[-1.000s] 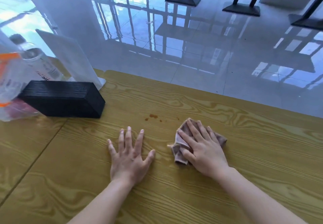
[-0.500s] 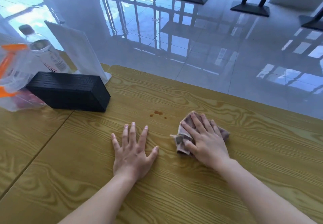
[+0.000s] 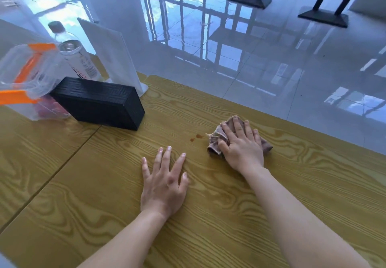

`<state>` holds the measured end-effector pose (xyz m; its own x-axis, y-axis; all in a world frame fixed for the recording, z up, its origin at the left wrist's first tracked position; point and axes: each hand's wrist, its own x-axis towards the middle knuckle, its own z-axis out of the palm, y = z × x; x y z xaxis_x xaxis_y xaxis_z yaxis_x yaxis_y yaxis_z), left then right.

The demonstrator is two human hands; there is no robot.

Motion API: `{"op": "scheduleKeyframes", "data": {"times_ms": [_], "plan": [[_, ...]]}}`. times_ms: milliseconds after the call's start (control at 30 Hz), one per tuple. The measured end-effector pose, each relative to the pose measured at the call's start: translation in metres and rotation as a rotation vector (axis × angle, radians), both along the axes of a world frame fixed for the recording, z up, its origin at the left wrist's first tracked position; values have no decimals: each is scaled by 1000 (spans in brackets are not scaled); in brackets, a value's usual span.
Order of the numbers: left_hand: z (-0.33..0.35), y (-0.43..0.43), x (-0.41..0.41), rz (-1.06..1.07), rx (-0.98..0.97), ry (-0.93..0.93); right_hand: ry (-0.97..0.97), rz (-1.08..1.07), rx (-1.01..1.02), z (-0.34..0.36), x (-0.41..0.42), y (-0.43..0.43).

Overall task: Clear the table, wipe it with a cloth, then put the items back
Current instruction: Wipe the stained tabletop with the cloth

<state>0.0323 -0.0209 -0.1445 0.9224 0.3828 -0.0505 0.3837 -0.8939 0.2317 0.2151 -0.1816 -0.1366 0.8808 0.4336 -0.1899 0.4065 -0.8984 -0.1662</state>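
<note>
Right hand (image 3: 242, 148) flat on top of the cloth (image 3: 217, 140), fingers spread and pressing down rather than gripping, pinning it to the table (image 3: 292, 194) close to the far edge. Cloth bunched up, poking out left of the thumb and a bit past the right side of the palm, mostly hidden under the hand. Couple of small brown spots (image 3: 196, 137) just left of the cloth, not touching it. Left hand (image 3: 164, 182) empty, palm down, fingers splayed on bare wood, nearer than the cloth and to its left. Over at the far left corner: black box (image 3: 100, 102), clear bag (image 3: 31, 84) with orange strips touching its left end, bottle (image 3: 73, 52) and a white sign (image 3: 112, 56) behind the box.
</note>
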Motion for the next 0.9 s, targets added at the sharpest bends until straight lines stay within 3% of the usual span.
{"op": "scheduleKeyframes", "data": {"times_ms": [67, 233, 400, 533, 600, 700, 800, 900], "plan": [[-1, -1, 0, -1, 11, 9, -11, 57, 2, 3, -12, -7], [-1, 0, 2, -6, 21, 27, -25, 440, -42, 6, -44, -24], [1, 0, 1, -1, 13, 29, -9, 132, 3, -1, 8, 42], [2, 0, -1, -12, 3, 42, -47, 418, -20, 0, -22, 8], [3, 1, 0, -11, -3, 49, -56, 460, -45, 4, -29, -35], [4, 2, 0, -11, -34, 61, -10, 246, -106, 7, -20, -58], [12, 18, 0, -36, -89, 58, 22, -84, -63, 5, -14, -10], [18, 55, -10, -22, -14, 37, 43, -36, -17, 6, -28, 47]]}}
